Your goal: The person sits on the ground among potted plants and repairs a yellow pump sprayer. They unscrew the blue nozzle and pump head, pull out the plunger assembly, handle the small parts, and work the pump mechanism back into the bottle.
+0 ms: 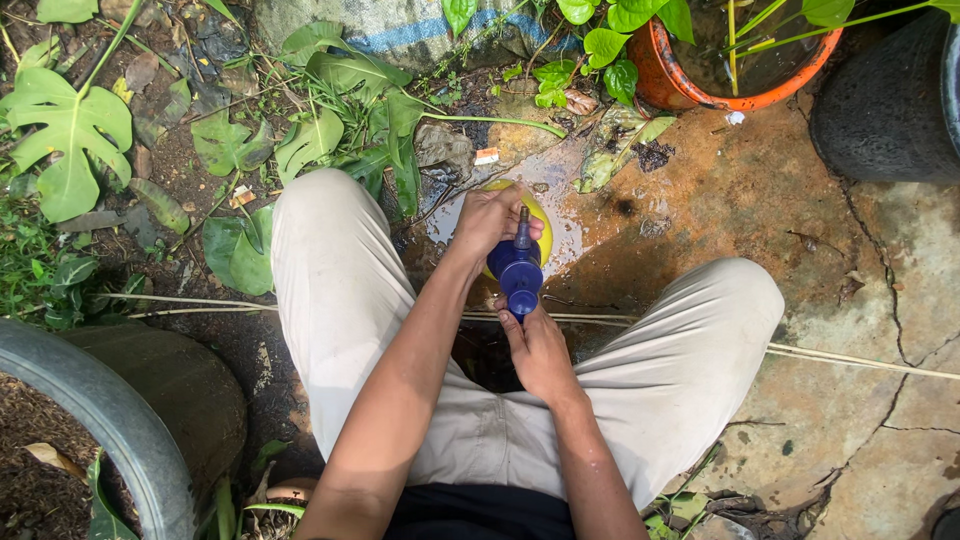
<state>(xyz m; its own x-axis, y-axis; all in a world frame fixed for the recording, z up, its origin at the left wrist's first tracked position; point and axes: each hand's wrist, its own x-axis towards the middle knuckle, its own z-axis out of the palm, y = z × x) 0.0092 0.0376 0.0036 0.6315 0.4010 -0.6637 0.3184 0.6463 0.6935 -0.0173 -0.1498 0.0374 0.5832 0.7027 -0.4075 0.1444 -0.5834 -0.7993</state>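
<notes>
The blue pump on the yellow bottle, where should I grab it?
Probably the round blue knob at the end of the pump, coming from the near side. It points at the person, where the right hand already meets it. The left hand steadies the yellow bottle from its left side.

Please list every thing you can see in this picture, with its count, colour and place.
sprayer head: 1, blue, centre, between both hands
bottle: 1, yellow, under the sprayer head, mostly hidden
pot: 1, orange, top right, with green stems
tyres: 2, dark, top right and bottom left
sack: 1, grey with blue stripe, top centre
leaves: many, green, left and top
ground: cracked, brown, wet near the bottle
trousers: beige, both knees
left hand: on the bottle top
right hand: below the sprayer head
</notes>
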